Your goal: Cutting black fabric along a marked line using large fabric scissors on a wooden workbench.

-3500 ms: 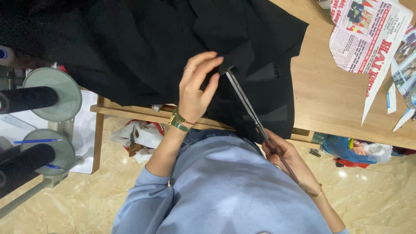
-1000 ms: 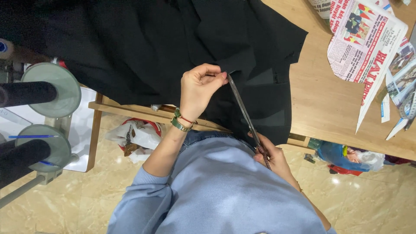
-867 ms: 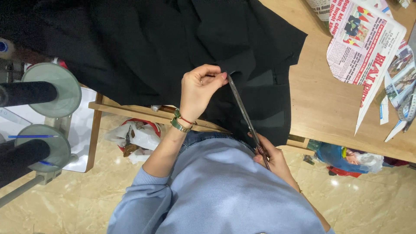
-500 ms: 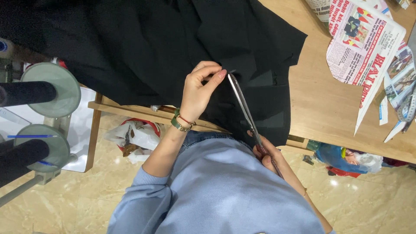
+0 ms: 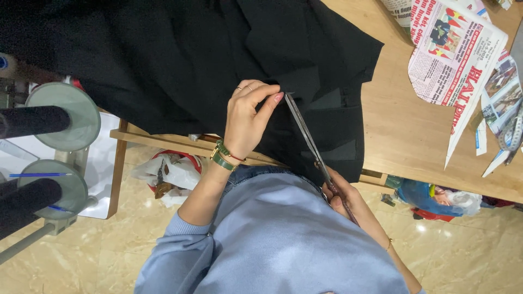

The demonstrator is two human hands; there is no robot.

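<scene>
- Black cloth (image 5: 180, 60) is spread over the wooden counter (image 5: 414, 136), its near edge draped past the counter's front toward the person's lap.
- A fold of the cloth is pinched between thumb and fingertips of the left hand (image 5: 248, 117), which is nearly closed; the edge appears to be held taut so that the blades can meet it cleanly.
- Long scissors (image 5: 308, 139) are gripped at the handles by the right hand (image 5: 340, 196), fingers curled shut around them; the blades look closed or nearly so, with the tip touching the cloth just beside the left fingertips.
- The scissors are laid at a slant across the draped cloth, pointing away from the body, seemingly so that the cut follows the held edge.
- Rings and a green wristband (image 5: 223, 158) are worn on the left hand and wrist.
- Newspaper cut-outs (image 5: 452, 60) are left on the counter, well apart from the cloth.
- Two spools (image 5: 60, 117) on a stand are seen at the left, beside the counter, above a marble-look floor (image 5: 81, 261).
</scene>
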